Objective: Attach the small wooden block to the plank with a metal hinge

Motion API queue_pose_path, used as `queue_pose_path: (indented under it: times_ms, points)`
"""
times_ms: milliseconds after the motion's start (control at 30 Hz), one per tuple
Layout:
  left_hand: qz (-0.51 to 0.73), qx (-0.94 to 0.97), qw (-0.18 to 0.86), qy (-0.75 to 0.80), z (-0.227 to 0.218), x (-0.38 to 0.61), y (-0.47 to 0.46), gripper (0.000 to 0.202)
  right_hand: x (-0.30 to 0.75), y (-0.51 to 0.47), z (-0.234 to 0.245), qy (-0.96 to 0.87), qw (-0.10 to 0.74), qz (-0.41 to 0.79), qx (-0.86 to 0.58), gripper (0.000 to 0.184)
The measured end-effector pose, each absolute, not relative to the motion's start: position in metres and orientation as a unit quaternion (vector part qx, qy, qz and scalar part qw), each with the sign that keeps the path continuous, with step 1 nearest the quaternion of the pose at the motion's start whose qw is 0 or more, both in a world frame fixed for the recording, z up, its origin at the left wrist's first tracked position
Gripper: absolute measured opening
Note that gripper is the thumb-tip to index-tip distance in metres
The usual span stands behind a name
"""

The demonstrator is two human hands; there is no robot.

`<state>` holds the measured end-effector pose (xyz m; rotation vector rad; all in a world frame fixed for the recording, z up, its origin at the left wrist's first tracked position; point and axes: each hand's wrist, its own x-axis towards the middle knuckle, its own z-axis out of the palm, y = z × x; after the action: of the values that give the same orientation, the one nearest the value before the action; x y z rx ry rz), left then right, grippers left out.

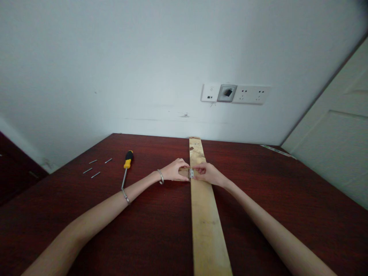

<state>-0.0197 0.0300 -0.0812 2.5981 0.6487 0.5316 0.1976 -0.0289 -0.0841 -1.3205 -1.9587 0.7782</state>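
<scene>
A long pale wooden plank (207, 218) lies lengthwise on the dark red table. At its left edge sits a small silvery metal hinge (191, 173), pinched by the fingertips of my right hand (212, 174), which rests over the plank. My left hand (172, 170) curls its thumb and fingers around a small wooden piece (184, 173) that butts against the plank's left side beside the hinge. Part of that piece is hidden by the left hand. Whether the hinge is fastened to either piece cannot be made out.
A yellow and black screwdriver (127, 164) lies left of the plank, its tip near my left forearm. Several screws (96, 175) are scattered farther left. A thin strip (277, 151) lies at the back right. Behind the table (155, 222), the wall carries sockets (250, 94).
</scene>
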Motion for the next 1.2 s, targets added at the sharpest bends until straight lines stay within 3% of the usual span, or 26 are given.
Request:
queue_pose_path:
  times_ms: [467,633,833,1200]
  points:
    - [0.187,0.929,0.221,0.23,-0.057,-0.035,0.04,0.059,0.197,-0.028,-0.083,-0.698,0.345,0.359,-0.514,0.045]
    - [0.122,0.938,0.222,0.236,-0.059,-0.037,0.041,0.075,0.198,-0.028,-0.082,-0.698,0.342,0.359,-0.516,0.045]
    - [0.055,0.945,0.201,0.251,-0.065,-0.036,0.041,0.09,0.195,-0.031,-0.079,-0.72,0.32,0.309,-0.532,0.046]
    - [0.045,0.948,0.193,0.248,-0.061,-0.035,0.039,0.085,0.191,-0.036,-0.077,-0.753,0.307,0.245,-0.528,0.039]
